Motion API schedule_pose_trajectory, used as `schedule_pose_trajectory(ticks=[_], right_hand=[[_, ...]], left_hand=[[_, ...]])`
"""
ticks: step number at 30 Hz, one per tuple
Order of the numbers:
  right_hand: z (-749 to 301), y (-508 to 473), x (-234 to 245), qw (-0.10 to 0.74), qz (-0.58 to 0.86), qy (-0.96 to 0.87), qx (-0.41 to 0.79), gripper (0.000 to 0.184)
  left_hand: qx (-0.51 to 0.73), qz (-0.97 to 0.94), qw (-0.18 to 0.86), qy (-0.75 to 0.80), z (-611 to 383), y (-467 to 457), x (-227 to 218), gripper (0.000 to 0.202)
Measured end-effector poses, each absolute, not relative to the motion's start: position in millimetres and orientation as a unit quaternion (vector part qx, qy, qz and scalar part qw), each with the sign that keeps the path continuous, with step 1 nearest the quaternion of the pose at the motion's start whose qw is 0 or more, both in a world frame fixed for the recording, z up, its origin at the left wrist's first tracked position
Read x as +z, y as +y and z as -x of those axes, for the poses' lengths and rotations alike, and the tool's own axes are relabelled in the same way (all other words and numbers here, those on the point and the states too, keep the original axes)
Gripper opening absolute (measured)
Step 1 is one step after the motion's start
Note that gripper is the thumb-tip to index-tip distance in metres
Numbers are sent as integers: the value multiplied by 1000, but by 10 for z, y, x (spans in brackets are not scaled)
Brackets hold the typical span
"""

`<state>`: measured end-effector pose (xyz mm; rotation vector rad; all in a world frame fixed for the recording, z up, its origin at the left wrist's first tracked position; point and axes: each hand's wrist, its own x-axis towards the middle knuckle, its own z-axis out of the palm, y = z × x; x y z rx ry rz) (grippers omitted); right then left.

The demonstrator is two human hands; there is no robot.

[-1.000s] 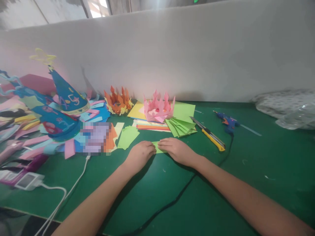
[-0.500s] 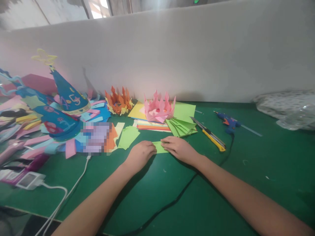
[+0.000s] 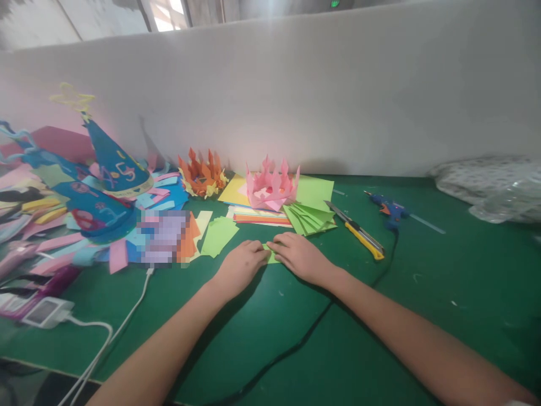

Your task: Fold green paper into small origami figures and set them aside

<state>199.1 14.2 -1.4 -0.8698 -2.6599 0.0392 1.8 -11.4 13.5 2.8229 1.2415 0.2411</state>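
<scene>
A small piece of light green paper (image 3: 271,257) lies on the green table between my two hands. My left hand (image 3: 243,264) grips its left end, fingers bent and pressed together. My right hand (image 3: 300,256) is on its right part, fingertips close to those of the left and covering much of the paper. Just beyond the right hand is a pile of folded green paper pieces (image 3: 308,219). Flat green paper pieces (image 3: 220,235) lie beyond the left hand. A pink paper crown (image 3: 273,189) stands on stacked coloured sheets (image 3: 262,216) behind both hands.
Right of my hands lie a yellow utility knife (image 3: 363,239) and a blue glue gun (image 3: 391,211), its black cable crossing the table. An orange paper crown (image 3: 204,177), blue cone hats (image 3: 116,160) and many paper strips crowd the left. A plastic bottle (image 3: 507,200) is far right.
My right hand has moved left along the green paper, closer to my left hand, and less of the paper shows. The whole view has shifted slightly.
</scene>
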Motion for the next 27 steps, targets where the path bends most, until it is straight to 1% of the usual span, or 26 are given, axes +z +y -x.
schedule_pose_trajectory(ticks=[3,7,10,15,18,21,27], right_hand=[[-1974,127,53,161,330,-930,-18,24],[-2026,115,129,152,362,-918,-51,28],[-2063,111,128,143,365,-918,-60,29],[-2031,126,66,131,328,-935,-28,27],[-1978,156,60,100,310,-945,0,32],[-1920,198,89,77,295,-952,17,36],[-1749,289,161,43,253,-966,28,38]], left_hand=[[75,-905,24,418,-18,-127,126,26],[63,-902,13,427,-32,-166,131,25],[29,-898,-14,440,-106,-228,139,24],[-51,-887,-110,445,-318,-403,69,33],[-37,-872,-161,461,-406,-492,-15,41],[-36,-860,-183,475,-446,-536,-69,46],[-49,-849,-236,470,-470,-543,-60,43]])
